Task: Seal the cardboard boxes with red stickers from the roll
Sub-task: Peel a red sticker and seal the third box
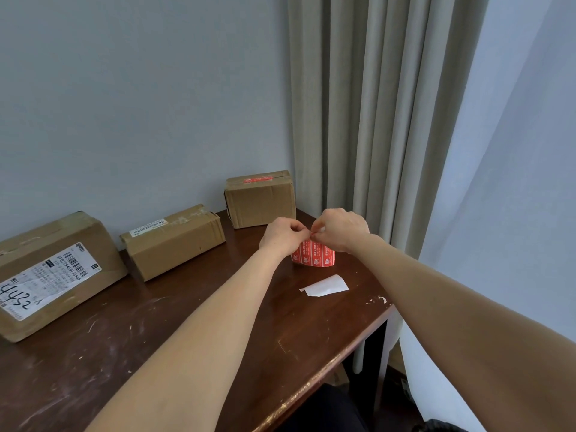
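Note:
A red sticker roll point(313, 256) with white print stands on the dark wooden table point(174, 332), right of centre. My left hand point(282, 234) and my right hand point(341, 227) meet just above the roll, fingertips pinched together on its top edge. Three cardboard boxes line the wall: a large one with a shipping label point(53, 272) at the left, a middle one point(173, 241), and a far one point(260, 199) bearing a red sticker point(258, 180) across its top seam.
A white scrap of backing paper point(325, 286) lies on the table in front of the roll. Beige curtains point(374, 104) hang behind the table's right end. The table's right edge drops off near a white leg point(361, 353).

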Motion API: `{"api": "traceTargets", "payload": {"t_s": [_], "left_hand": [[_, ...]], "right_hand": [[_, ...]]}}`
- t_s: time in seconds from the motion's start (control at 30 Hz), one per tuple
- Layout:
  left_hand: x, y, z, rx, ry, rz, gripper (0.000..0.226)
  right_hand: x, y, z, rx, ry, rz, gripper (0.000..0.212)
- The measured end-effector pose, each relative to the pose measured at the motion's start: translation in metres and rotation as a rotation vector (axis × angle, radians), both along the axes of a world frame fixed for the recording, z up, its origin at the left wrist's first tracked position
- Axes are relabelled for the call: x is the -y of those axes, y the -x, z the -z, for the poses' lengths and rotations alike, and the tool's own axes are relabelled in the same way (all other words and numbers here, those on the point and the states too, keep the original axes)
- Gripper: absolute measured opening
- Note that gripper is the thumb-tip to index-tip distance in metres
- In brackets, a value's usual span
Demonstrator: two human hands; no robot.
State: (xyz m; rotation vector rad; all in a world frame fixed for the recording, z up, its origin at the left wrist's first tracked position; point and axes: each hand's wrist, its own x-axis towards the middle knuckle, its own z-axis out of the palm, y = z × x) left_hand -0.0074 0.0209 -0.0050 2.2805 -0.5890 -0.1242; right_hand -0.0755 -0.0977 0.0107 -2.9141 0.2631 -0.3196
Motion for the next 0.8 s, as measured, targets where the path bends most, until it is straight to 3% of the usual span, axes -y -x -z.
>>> {"api": "traceTargets", "payload": {"t_s": [0.8], "left_hand": [[0.0102, 0.0041, -0.0047, -0.21, 0.086, -0.151, 0.03]], "right_hand": [[0.0019, -0.0014, 0.0026, 0.022, 0.02, -0.019, 0.028]]}}
